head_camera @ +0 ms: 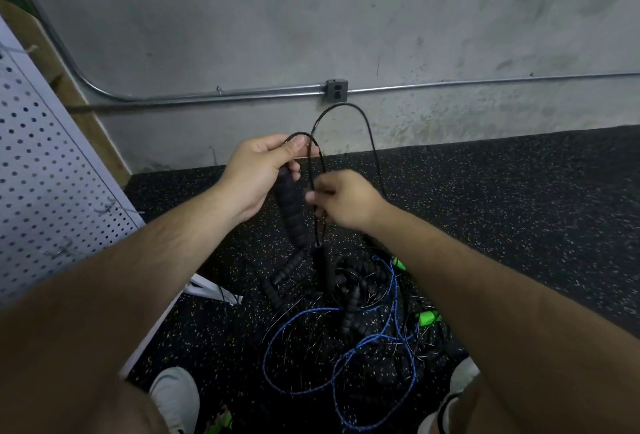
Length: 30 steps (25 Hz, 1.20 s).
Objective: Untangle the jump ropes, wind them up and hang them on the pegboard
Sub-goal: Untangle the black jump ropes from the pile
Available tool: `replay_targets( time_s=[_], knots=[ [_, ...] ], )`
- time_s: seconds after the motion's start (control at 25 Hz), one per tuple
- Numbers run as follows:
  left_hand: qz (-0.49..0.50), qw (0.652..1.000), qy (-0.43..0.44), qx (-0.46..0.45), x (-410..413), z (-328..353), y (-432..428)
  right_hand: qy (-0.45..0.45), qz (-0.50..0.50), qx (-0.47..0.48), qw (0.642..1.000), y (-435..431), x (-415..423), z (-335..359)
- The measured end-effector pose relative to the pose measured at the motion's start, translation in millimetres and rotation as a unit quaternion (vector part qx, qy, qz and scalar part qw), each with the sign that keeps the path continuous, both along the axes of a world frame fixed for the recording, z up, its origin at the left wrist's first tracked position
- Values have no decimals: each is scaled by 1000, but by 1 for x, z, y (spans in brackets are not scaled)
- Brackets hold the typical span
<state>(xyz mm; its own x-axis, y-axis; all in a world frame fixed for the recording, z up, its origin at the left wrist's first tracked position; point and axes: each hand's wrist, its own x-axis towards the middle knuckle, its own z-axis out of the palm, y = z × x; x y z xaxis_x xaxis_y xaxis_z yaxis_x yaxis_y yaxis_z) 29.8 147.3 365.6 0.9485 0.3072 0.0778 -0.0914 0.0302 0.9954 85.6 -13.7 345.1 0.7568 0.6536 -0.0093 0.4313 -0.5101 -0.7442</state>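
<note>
Two grips hold one black rope (346, 104): left grip (263, 170) clamped round its ribbed handle (289, 207), right grip (343, 201) pinching it nearby. Below, tangled ropes (346, 316) cover the floor (519, 191); pegboard (52, 163) stands left.

Blocked on L by pegboard (52, 163), w/ metal hooks (114, 208) sticking out toward the arm. Blocked ahead by wall (311, 18), w/ conduit (207, 96) & outlet box (336, 91) running low along it. Cluttered straight below by rope tangle (346, 312), spread betw. the shoes (175, 395). Barred at centre by black cord loop (346, 108), arched up in front of outlet box. Open to R over speckled floor (519, 198). Passable too along bare strip betw. tangle & wall.
</note>
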Motion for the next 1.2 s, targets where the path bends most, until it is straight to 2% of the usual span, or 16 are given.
replay_targets(
  time_s=[0.2, 0.32, 0.44, 0.6, 0.68, 0.76, 0.88, 0.96, 1.08, 1.2],
  knots=[
    [-11, 998, 63, 29, -6, -28, 0, 33, -75, 208, 975, 0, 9, 33],
    [-67, 992, 84, 65, -12, -36, -11, 46, -77, 251, 964, 3, 13, 37],
    [-58, 992, 77, 86, -14, -35, -18, 52, -78, 253, 963, 1, 16, 35],
    [-34, 994, 47, 92, -11, -23, -21, 5, -113, 146, 983, -10, 14, 27],
    [-16, 996, 37, 83, -7, -19, -23, -84, -154, 97, 980, -16, 11, 21],
    [17, 998, 30, 45, -4, -15, -24, -168, -142, 68, 973, -19, -1, 23],
    [59, 998, 25, -7, -1, -6, -23, -112, -49, -9, 992, -18, -25, 22],
    [96, 994, 34, -39, 1, -1, -22, -99, -46, -77, 991, -12, -40, 16],
    [129, 982, 47, -133, -1, 0, -20, -157, -77, -165, 971, 2, -59, 4],
    [149, 968, 57, -195, -9, 3, -25, -193, -91, -195, 957, 12, -60, 0]
  ],
)
